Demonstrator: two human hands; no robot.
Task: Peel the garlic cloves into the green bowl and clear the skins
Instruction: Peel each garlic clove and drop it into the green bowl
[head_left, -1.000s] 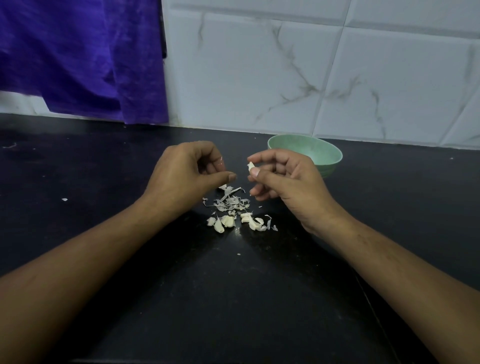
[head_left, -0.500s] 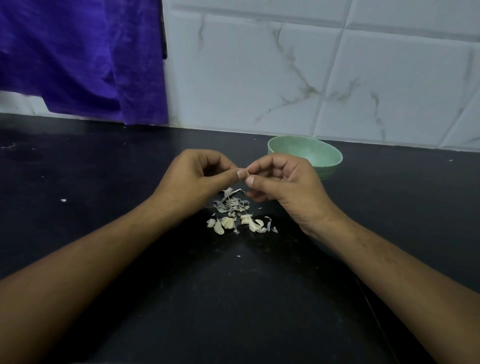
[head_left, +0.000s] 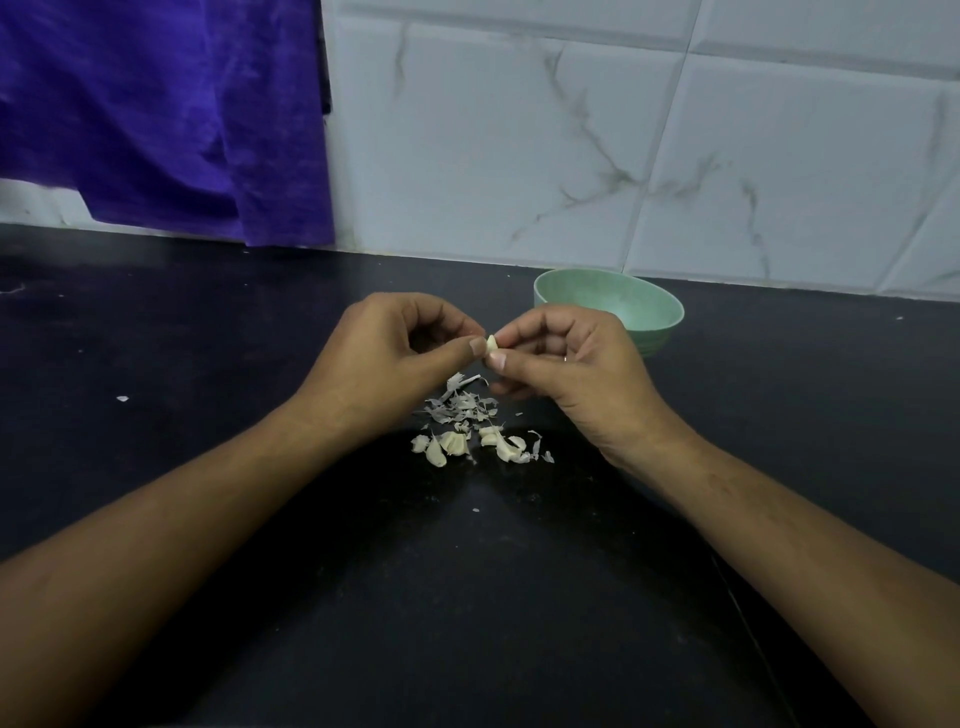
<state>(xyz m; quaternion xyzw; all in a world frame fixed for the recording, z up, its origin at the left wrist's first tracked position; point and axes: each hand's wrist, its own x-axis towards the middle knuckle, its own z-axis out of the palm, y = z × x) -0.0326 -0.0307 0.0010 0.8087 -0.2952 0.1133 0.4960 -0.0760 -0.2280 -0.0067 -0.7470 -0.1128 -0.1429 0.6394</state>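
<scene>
A small pale garlic clove (head_left: 491, 344) is pinched between the fingertips of my right hand (head_left: 566, 364) and my left hand (head_left: 395, 353), above the black counter. Both hands touch the clove, thumbs facing each other. Below them lies a pile of grey papery skins (head_left: 460, 402). Just nearer to me sit several garlic cloves (head_left: 457, 444) among more scraps. The green bowl (head_left: 649, 306) stands behind my right hand, partly hidden by it; the part of its inside that shows looks bare.
The black counter (head_left: 208, 364) runs to a white marbled tile wall (head_left: 571, 156). A purple cloth (head_left: 156, 104) hangs at the back left. A small skin scrap (head_left: 122, 399) lies alone on the counter to the left.
My hands were apart with the clove in the right hand alone; they have come together, and both now pinch the clove.
</scene>
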